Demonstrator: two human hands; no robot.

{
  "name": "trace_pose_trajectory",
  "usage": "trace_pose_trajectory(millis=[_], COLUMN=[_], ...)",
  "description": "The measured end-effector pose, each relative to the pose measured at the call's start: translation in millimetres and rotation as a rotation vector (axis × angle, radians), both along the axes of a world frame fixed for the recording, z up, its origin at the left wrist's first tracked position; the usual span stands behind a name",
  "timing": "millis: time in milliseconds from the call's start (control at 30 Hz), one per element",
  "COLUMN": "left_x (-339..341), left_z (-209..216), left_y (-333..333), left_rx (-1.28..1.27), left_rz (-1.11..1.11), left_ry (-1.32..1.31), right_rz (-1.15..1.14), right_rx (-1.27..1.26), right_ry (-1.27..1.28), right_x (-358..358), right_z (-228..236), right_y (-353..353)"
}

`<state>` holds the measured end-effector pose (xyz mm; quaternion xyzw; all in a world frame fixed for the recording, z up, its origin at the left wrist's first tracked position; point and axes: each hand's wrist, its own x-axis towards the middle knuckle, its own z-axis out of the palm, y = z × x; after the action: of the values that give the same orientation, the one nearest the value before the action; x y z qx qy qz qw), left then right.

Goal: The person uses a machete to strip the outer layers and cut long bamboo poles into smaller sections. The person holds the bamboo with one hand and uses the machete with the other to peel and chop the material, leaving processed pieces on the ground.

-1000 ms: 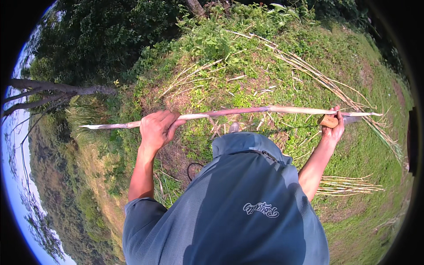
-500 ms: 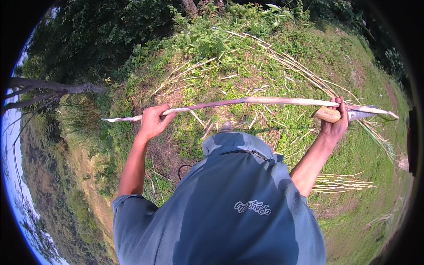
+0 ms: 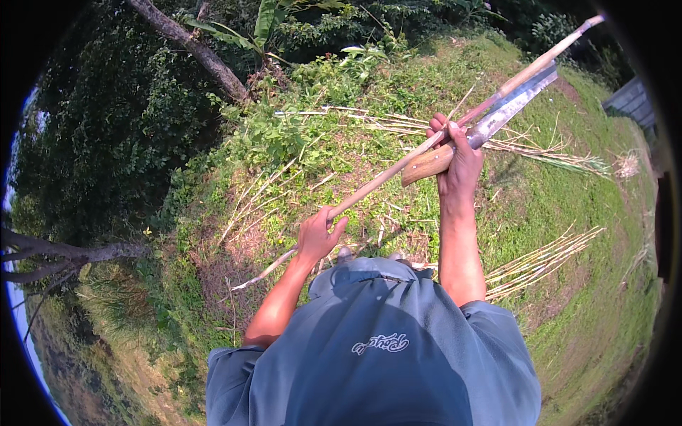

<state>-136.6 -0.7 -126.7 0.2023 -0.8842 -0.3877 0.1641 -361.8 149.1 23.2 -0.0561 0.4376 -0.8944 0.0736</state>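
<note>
A long, jointed cane stalk [image 3: 382, 179] slants from the lower left to the upper right in front of me. My left hand [image 3: 317, 236] is closed around its lower part, thumb sticking out. Farther up, my right hand [image 3: 462, 170] grips the same stalk together with a machete [image 3: 513, 108]. The machete's wooden handle lies against the palm, and its broad grey blade points up and right, running close beside the stalk. A thin strip stands off the stalk near the right fingers.
Cut stalks lie in a bundle [image 3: 543, 263] on the grass to my right, with another pile [image 3: 547, 153] beyond it. Loose stalks [image 3: 259, 199] are scattered ahead on the left. Trees and a leaning trunk [image 3: 192, 46] stand at the far left. A grey wall [image 3: 631, 101] shows far right.
The stalk has swung from nearly level to a steep slant, its right end raised. My right hand moved up and inward with the machete; my left hand moved right and lower.
</note>
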Motion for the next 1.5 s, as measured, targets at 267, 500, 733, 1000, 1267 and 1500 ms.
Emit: trace_pose_trajectory(millis=[267, 500, 733, 1000, 1267, 1500], left_x=[-49.0, -92.1, -175.3, -210.7, -252.7, -89.1], left_z=[5.4, -34.2, -5.1, 53.6, 236.9, 142.9], left_y=[13.7, -13.3, 25.8, 147.9, 162.8, 309.5], left_rx=[0.198, 0.2, 0.588, 1.048, 1.1, 1.143], left_rz=[-0.129, -0.176, -0.192, -0.615, -0.724, -0.976], left_ry=[0.317, 0.599, 0.639, 0.663, 0.649, 0.252], right_rz=[0.19, 0.216, 0.07, -0.64, -1.235, -1.591], right_rx=[-0.009, 0.081, 0.209, 0.558, 0.528, 0.335], right_ry=[0.008, 0.162, 0.109, -0.202, -0.496, -0.786], right_x=[44.2, 54.5, 68.4, 185.9, 400.8, 583.6], right_z=[-0.1, 1.4, 16.0, -91.4, -150.5, -197.9], right_y=[-19.7, -45.7, 12.4, 205.0, 284.2, 282.8])
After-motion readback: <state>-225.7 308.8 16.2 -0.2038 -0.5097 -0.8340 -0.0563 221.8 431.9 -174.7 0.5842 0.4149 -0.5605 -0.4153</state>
